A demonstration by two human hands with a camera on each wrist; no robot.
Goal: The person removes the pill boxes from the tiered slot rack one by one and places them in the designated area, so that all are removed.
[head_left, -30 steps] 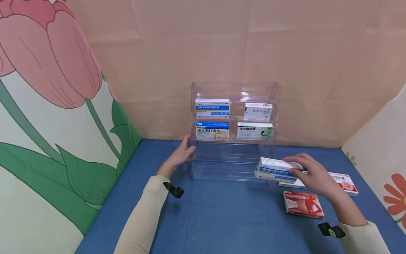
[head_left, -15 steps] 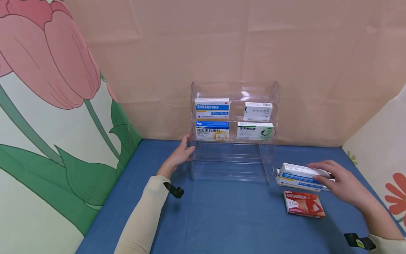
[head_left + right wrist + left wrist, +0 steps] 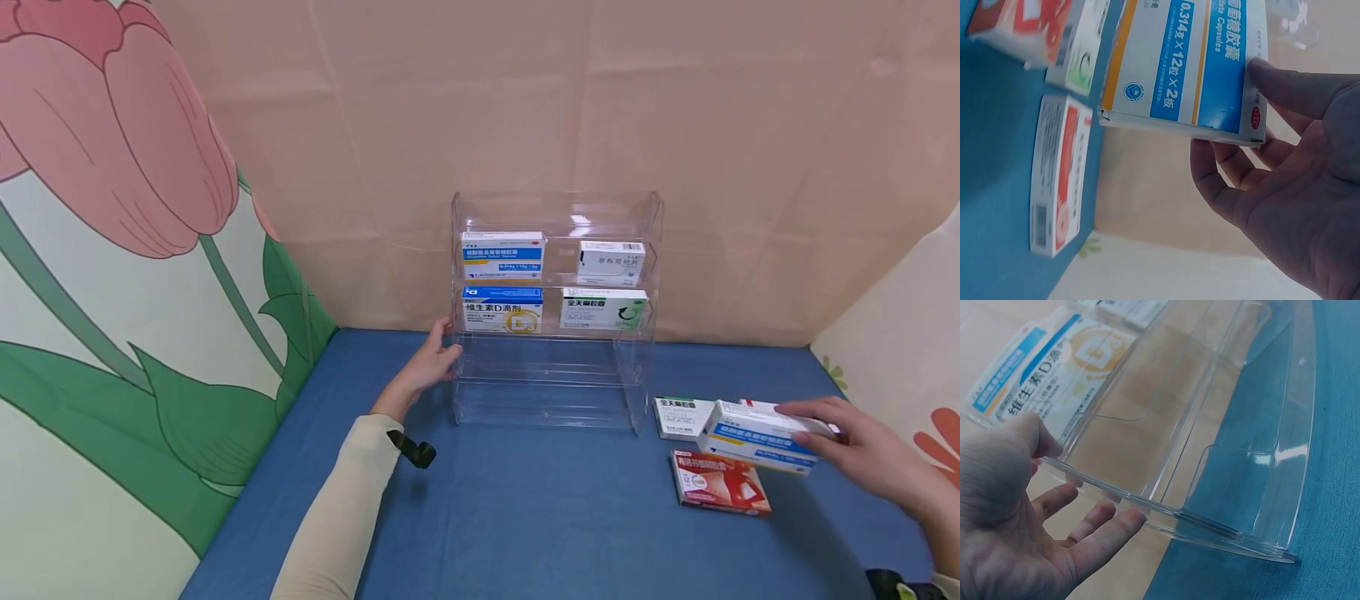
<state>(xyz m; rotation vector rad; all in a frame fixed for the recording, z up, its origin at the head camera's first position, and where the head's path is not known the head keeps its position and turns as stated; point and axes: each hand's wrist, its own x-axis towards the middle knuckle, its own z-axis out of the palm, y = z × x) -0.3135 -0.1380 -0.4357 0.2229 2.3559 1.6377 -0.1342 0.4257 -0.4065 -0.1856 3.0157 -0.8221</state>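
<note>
We find the blue-white box (image 3: 757, 437), pinched in the right hand (image 3: 866, 443), moved rightward above the table (image 3: 540, 517), uncovering the green box (image 3: 678, 419); it remains unshelved. We note the left hand (image 3: 422, 367) gripping the rack's (image 3: 543, 406) side.

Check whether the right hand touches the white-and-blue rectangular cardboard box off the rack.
Touching. Right wrist view: the right hand holds the box, thumb on the printed face, fingers reaching behind.

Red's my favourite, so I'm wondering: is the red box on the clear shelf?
No, the red box lies on the blue table, apart from the clear shelf.
</note>
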